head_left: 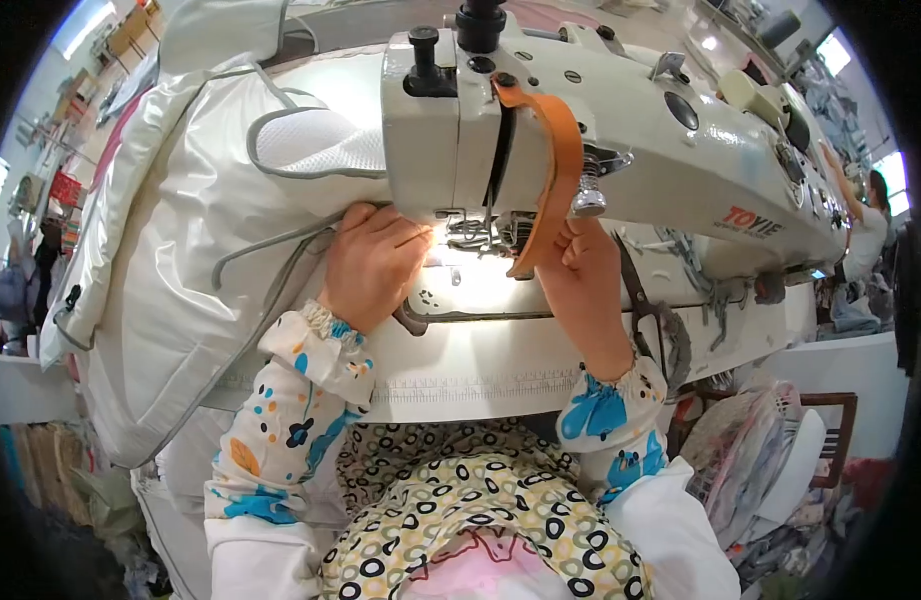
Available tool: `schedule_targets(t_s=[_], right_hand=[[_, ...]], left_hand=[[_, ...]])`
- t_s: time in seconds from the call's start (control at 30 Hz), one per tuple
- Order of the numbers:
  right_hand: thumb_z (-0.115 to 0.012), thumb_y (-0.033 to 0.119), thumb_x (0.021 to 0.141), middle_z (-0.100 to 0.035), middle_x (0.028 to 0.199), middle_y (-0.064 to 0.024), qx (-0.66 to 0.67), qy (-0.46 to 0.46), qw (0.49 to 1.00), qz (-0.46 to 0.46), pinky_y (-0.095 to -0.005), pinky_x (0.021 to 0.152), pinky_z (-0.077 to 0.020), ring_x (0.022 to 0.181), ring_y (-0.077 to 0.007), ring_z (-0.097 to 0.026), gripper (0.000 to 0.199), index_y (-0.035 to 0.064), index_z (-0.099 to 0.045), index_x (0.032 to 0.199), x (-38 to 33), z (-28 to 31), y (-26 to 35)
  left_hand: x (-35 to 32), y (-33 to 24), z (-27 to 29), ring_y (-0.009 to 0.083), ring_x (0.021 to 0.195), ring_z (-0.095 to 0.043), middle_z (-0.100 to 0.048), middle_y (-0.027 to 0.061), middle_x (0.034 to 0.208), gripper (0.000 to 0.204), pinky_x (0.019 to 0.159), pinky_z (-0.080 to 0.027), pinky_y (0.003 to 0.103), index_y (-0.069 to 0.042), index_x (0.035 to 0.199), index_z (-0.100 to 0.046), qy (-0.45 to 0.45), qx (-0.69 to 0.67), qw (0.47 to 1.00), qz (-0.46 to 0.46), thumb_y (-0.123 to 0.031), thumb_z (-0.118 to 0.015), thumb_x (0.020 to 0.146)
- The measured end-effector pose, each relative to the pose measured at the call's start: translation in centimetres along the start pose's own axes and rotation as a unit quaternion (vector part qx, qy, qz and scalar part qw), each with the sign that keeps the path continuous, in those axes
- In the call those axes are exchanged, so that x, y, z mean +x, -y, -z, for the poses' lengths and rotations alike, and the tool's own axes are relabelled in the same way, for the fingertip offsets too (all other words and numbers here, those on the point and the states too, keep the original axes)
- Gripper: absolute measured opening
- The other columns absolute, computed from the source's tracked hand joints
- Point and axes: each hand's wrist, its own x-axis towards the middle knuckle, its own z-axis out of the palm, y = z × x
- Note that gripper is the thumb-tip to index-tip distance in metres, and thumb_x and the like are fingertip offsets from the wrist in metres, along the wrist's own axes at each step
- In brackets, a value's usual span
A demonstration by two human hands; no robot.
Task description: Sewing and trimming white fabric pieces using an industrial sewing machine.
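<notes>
Spreading left from the nearer left hand (376,262), the white fabric (186,270) slants its piped edge toward it — whether fingers pinch it, I cannot tell — the right hand (588,280), grasp unclear, beside the orange strap (565,150)

White light glares beneath your sewing machine (646,125), bright highlights streak the shiny white fabric (171,250), and fisheye distortion bends your view toward black corners.
</notes>
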Motion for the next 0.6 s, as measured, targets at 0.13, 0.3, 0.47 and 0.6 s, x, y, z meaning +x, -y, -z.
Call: schedule_targets(t_s=[0.13, 0.3, 0.47, 0.6], right_hand=[[-0.063, 0.002, 0.09, -0.063, 0.077, -0.0002, -0.038, -0.01, 0.999, 0.028, -0.0244, 0.059, -0.0421, 0.067, -0.007, -0.054, 0.006, -0.0018, -0.06, 0.095, 0.3, -0.1, 0.2], [-0.064, 0.005, 0.092, -0.068, 0.075, -0.0077, -0.102, -0.053, 0.993, 0.013, -0.0271, 0.064, -0.0518, 0.067, -0.0141, -0.066, 0.008, -0.0019, -0.063, 0.097, 0.1, -0.5, 0.3], [-0.06, 0.007, 0.089, -0.056, 0.065, -0.0091, -0.131, -0.064, 0.987, 0.071, -0.0333, 0.054, -0.0383, 0.059, -0.0174, -0.05, 0.009, -0.0006, -0.057, 0.083, -0.4, -0.1, 0.1], [-0.057, 0.005, 0.087, -0.056, 0.07, -0.0093, -0.22, -0.055, 0.973, 0.033, -0.0341, 0.057, -0.0398, 0.065, -0.0204, -0.052, 0.006, -0.0006, -0.056, 0.084, -1.1, 0.8, -0.4]], left_hand=[[0.2, -0.1, -0.2, 0.0175, 0.098, -0.065, -0.072, 0.0009, 0.1, 0.018, 0.087, -0.043, 0.036, -0.008, 0.092, -0.072, -0.015, -0.018, 1.0, 0.002, -0.006, -0.07, 0.074], [0.1, -0.2, -0.4, 0.018, 0.098, -0.065, -0.072, 0.0007, 0.1, 0.021, 0.088, -0.043, 0.035, -0.008, 0.093, -0.073, -0.01, -0.01, 1.0, 0.008, -0.006, -0.071, 0.072], [-0.6, 0.1, -1.2, 0.0201, 0.096, -0.064, -0.071, 0.0027, 0.096, 0.02, 0.088, -0.044, 0.036, -0.009, 0.091, -0.071, -0.024, 0.002, 1.0, -0.001, -0.009, -0.071, 0.071], [-0.6, 0.3, -1.5, 0.0229, 0.094, -0.062, -0.064, 0.0048, 0.084, 0.016, 0.089, -0.044, 0.04, -0.01, 0.087, -0.067, -0.028, -0.027, 0.999, 0.03, -0.016, -0.066, 0.073]])
